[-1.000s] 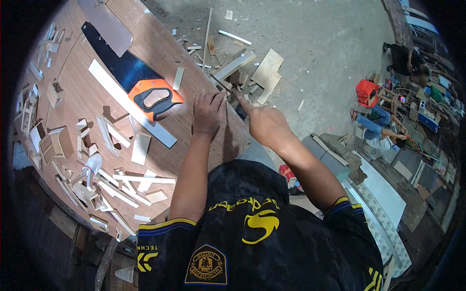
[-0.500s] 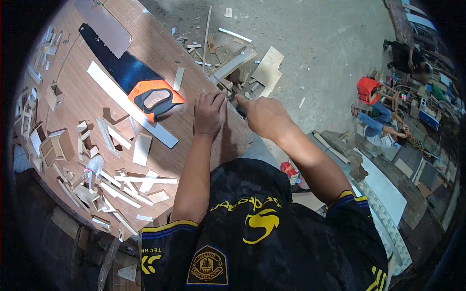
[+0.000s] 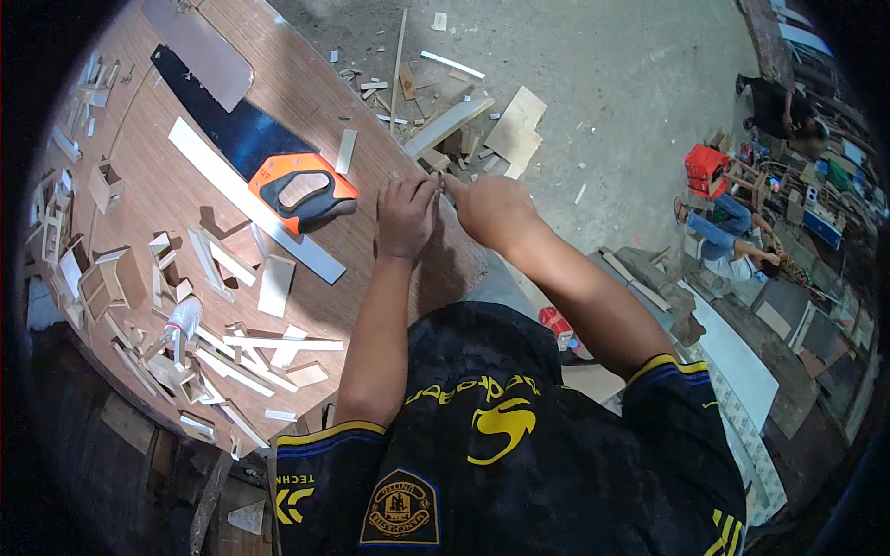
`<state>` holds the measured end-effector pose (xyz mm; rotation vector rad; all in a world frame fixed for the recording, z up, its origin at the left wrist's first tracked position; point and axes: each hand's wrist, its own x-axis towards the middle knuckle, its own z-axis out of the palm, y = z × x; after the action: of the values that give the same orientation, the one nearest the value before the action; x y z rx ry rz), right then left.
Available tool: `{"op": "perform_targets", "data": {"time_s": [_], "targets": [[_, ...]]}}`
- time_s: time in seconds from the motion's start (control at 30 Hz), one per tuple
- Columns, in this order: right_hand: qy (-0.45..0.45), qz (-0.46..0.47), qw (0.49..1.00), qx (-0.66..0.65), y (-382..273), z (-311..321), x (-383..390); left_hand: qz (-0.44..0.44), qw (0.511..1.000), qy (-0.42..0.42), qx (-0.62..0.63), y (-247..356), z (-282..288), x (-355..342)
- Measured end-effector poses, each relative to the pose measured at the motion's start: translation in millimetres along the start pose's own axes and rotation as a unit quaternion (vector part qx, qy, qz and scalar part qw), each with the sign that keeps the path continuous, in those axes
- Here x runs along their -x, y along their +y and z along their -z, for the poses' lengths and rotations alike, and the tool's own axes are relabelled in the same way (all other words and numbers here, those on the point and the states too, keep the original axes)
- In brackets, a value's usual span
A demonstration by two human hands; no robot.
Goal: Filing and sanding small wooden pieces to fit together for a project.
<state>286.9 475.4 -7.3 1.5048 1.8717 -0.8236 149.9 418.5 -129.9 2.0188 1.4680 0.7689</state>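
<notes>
I look down on a brown table [image 3: 306,93], its edge beneath my left hand. An orange-handled saw [image 3: 246,134] lies on it, left of both hands, just beside a long white strip [image 3: 315,258]. My left hand [image 3: 405,218] has fingers bent; my right hand [image 3: 491,208] points its index finger toward them. Whether either grips anything, I cannot tell. A pale offcut [image 3: 346,151] lies near the saw handle

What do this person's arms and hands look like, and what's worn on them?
The left hand and right hand are ungloved, and both forearms are bare, with no watch or bracelet showing. The short left sleeve and right sleeve are black, edged with yellow and blue bands, with yellow markings higher up.
</notes>
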Motion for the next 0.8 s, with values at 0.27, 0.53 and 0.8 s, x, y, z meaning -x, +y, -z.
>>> {"op": "perform_targets", "data": {"time_s": [0.27,0.53,0.8], "targets": [[-0.013,-0.024,1.000,-0.014,-6.8,-2.0,-8.4,0.006,1.000,-0.008,-0.016,-1.7,0.8,2.2],[0.019,0.004,1.000,0.006,-3.0,4.8,-3.2,0.008,1.000,0.005,-0.030,1.8,0.2,0.0],[-0.004,-0.006,1.000,0.022,-3.1,2.1,-6.0,0.005,1.000,0.023,-0.013,-2.2,-4.2,1.1]]}}
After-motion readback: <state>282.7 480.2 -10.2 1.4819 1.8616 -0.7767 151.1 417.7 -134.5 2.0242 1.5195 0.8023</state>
